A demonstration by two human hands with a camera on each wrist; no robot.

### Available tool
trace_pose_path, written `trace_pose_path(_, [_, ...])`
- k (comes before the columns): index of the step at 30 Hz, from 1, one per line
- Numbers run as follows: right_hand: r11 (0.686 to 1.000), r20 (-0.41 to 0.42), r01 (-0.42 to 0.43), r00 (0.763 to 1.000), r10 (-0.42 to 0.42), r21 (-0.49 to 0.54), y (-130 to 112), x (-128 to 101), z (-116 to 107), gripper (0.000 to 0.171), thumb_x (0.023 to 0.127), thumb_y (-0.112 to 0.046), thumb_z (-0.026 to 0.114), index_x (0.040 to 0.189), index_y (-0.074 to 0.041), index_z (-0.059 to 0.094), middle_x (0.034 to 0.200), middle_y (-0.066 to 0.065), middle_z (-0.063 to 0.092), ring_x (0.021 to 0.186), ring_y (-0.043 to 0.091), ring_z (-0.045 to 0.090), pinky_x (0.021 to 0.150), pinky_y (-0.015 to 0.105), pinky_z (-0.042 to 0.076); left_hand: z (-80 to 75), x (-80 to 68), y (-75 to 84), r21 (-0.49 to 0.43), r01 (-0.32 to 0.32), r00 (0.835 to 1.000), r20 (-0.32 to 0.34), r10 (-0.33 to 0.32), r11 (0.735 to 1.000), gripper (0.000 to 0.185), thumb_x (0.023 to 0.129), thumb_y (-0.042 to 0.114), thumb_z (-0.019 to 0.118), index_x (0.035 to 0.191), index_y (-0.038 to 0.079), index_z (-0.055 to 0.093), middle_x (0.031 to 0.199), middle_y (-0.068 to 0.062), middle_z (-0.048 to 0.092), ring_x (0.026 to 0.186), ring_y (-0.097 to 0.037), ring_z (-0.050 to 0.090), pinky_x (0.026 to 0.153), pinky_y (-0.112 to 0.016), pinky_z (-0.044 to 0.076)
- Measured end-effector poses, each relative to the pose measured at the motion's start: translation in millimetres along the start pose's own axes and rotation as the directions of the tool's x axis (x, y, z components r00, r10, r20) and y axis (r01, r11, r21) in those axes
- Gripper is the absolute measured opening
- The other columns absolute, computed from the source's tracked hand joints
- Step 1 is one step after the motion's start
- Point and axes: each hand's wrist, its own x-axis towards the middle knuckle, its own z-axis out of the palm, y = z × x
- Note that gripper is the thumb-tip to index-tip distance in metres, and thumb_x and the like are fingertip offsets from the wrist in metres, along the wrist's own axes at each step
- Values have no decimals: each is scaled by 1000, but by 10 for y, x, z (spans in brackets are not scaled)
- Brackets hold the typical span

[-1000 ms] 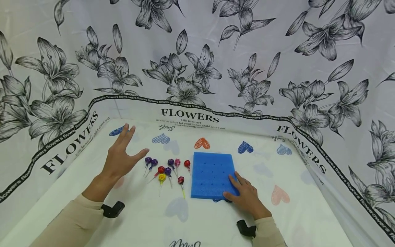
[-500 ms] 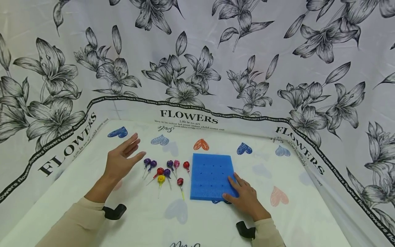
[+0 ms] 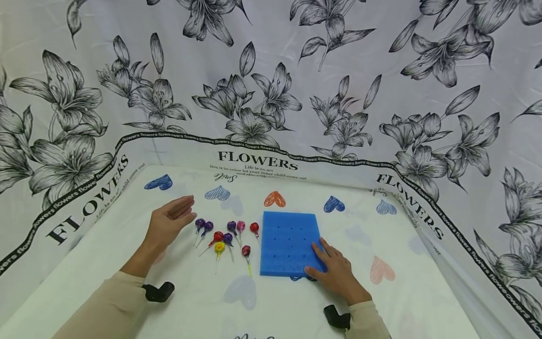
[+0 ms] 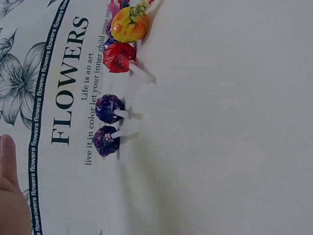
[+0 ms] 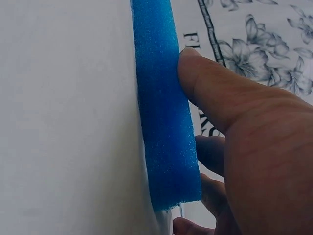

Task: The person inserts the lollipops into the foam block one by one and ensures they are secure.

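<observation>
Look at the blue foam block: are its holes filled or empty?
Empty. The blue foam block shows only bare holes; the lollipops lie on the cloth beside it.

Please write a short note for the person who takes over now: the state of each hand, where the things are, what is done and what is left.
Left hand: open, holds nothing, hovers just left of the lollipops.
Right hand: fingers straight, rests on the near right corner of the blue foam block.
Lollipops: all lie loose on the tablecloth, left of the block.
Done: no lollipop stands in the block's holes.
Left: apparently all of them.
</observation>
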Motion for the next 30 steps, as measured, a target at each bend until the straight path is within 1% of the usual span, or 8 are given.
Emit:
trace_pose_path(3, [1000,3,0,1000,0,8,-2,2,-14,83,86,-62,60,150,-15,37,158,12,20,138,45,21,100,71,21,11,31,-68,5,30,1000,9,-30,1000,61,88,22,72,142,7,48,140,-15,50,126,-30,49,88,-19,45])
trace_pose_path(6, [1000,6,4,1000,-4,8,-3,10,-17,83,86,-62,60,150,-15,36,158,12,19,138,45,21,100,70,22,32,56,-152,58,62,998,8,-62,996,59,89,21,72,141,7,48,139,-14,50,125,-31,49,87,-17,45])
trace_pose_path(9, [1000,1,12,1000,-12,8,-3,9,-15,82,86,-61,60,150,-14,37,157,12,20,138,45,22,99,70,23,56,85,-239,106,58,998,20,-60,993,54,90,12,70,139,4,49,138,-16,51,124,-33,50,87,-15,44])
trace_pose_path(12, [1000,-6,16,1000,-16,5,-7,1,-13,82,86,-61,60,149,-13,38,157,13,22,137,46,23,99,70,23,73,110,-320,132,35,999,37,-40,991,51,90,4,68,138,-1,49,137,-19,51,124,-35,50,88,-15,44])
trace_pose_path(17, [1000,-7,15,1000,-15,-4,-23,-10,-28,82,86,-61,60,149,-12,38,156,14,23,137,46,24,99,70,24,98,126,-406,152,44,998,43,-51,987,50,90,0,67,137,-1,50,136,-20,52,124,-34,50,87,-15,44])
trace_pose_path(22, [1000,-4,6,1000,-6,4,-33,-4,-43,82,86,-59,61,149,-12,38,157,14,22,137,46,23,99,70,23,110,140,-450,167,76,995,49,-85,983,49,89,-2,66,136,-1,51,136,-21,51,125,-35,49,86,-15,44])
trace_pose_path(26, [1000,0,-6,1000,6,12,-38,-8,-41,82,86,-59,62,149,-13,38,157,14,21,138,46,21,100,70,22,116,142,-507,229,101,989,80,-122,968,48,90,-1,65,136,-2,50,136,-21,51,125,-36,48,89,-23,45])
trace_pose_path(30, [1000,5,-14,1000,13,15,-36,-8,-23,82,86,-59,62,149,-13,37,157,13,20,138,45,20,100,69,21,129,143,-586,336,123,983,88,-161,934,46,92,3,64,137,-1,51,136,-19,52,125,-34,49,97,-36,42])
